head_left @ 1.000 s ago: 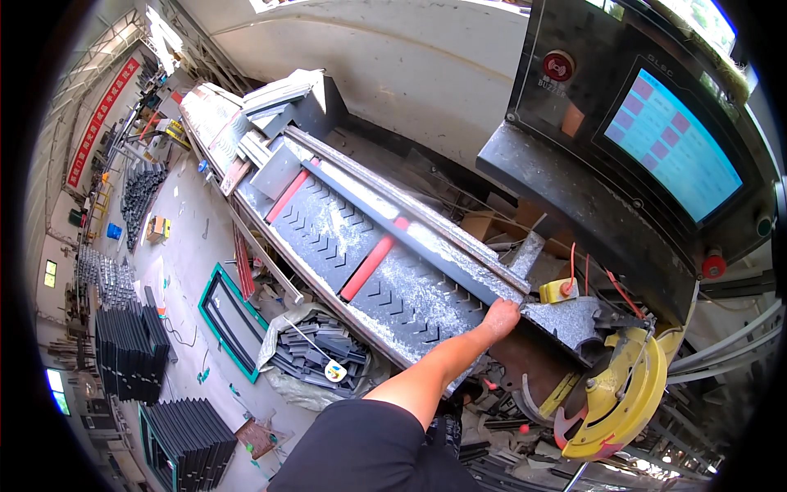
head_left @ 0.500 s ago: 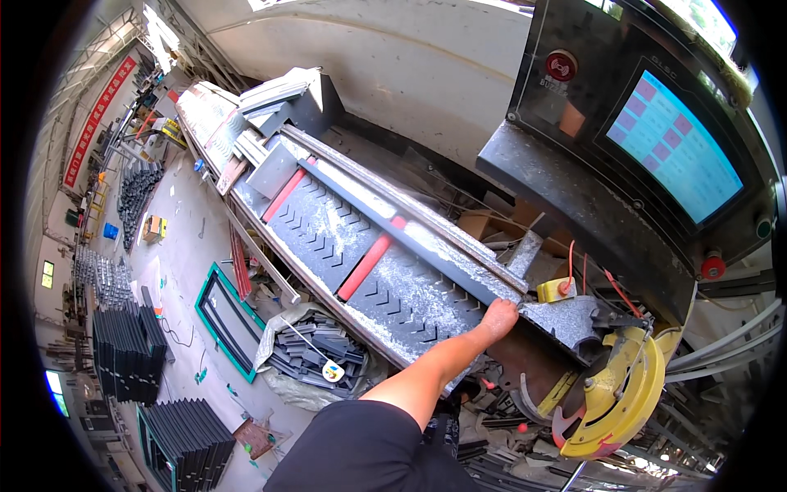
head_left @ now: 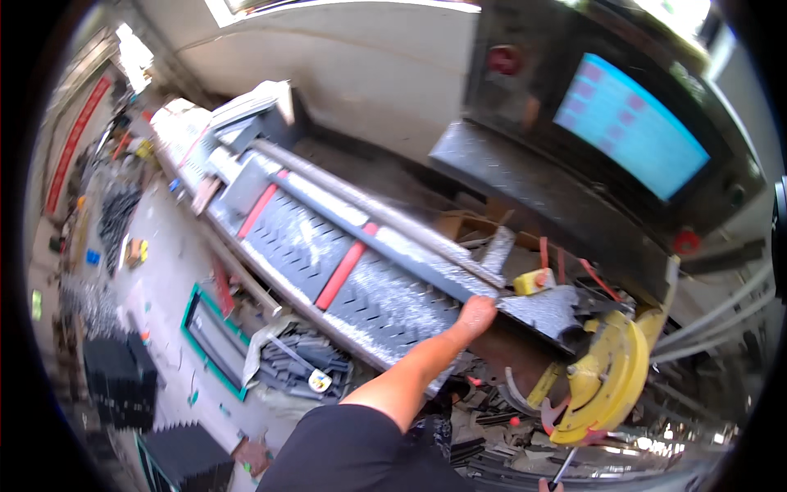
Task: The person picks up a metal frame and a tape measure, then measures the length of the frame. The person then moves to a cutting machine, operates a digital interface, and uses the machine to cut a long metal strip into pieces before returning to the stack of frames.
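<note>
My left hand point(head_left: 475, 314) is closed on the near end of a long grey metal bar point(head_left: 385, 250). The bar lies along the dusty feed table point(head_left: 303, 246) of a cutting machine, against its back fence. Right of the hand stands the yellow round saw guard point(head_left: 602, 381) with a grey clamp block point(head_left: 545, 312) above it. At the bottom edge a sliver of what may be my right hand point(head_left: 543, 485) shows by a thin metal handle; its grip is hidden. The picture is blurred by motion.
A black control box with a blue screen point(head_left: 627, 123) hangs at the upper right. Offcuts fill a sack point(head_left: 299, 369) below the table. A green-edged frame point(head_left: 209, 340) and stacks of dark profiles point(head_left: 119, 373) are on the floor at left.
The view has swung and blurred, with everything sliding slightly left and down. My left hand stays on the bar's end in the same place relative to the saw.
</note>
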### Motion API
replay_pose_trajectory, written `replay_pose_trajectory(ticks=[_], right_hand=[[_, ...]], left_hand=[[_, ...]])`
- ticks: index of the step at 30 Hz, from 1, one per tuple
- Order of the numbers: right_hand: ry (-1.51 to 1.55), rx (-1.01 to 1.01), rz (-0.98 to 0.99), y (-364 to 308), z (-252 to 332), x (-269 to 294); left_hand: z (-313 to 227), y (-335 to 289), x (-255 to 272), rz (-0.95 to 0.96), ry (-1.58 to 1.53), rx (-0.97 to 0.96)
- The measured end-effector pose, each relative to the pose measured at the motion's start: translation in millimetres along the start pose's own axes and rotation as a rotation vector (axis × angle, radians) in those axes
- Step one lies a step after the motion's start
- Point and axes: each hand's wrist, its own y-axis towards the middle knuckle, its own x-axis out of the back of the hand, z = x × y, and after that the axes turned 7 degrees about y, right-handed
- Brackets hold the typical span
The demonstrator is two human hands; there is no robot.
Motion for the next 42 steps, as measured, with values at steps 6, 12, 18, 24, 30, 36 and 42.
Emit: replay_pose_trajectory(ticks=[6, 12, 18, 24, 30, 36, 42], right_hand=[[-0.019, 0.082, -0.086, 4.2, -25.3, -12.8], [-0.015, 0.041, -0.041, 3.4, -10.8, -36.7], [-0.244, 0.144, -0.159, 0.4, -39.8, -42.6], [-0.069, -0.12, 0.008, 13.5, 20.5, -28.4], [-0.113, -0.035, -0.07, 4.5, -28.9, -38.2], [-0.152, 0.0, -0.132, 7.1, -49.7, -58.4], [-0.119, -0.006, -0.114, 12.4, -42.3, -59.9]], left_hand=[[-2.1, -0.6, 3.6, -0.019, -0.048, -0.048], [16.9, -8.2, 18.6, 0.0, 0.053, -0.045], [-1.2, 7.6, 1.1, -0.092, 0.026, -0.165], [37.9, 5.3, -23.7, -0.034, 0.028, -0.054], [0.4, 4.8, -2.6, 0.013, 0.04, -0.147], [9.5, 7.5, -6.4, 0.052, 0.075, -0.11], [15.9, 8.8, -8.3, 0.047, 0.123, -0.104]])
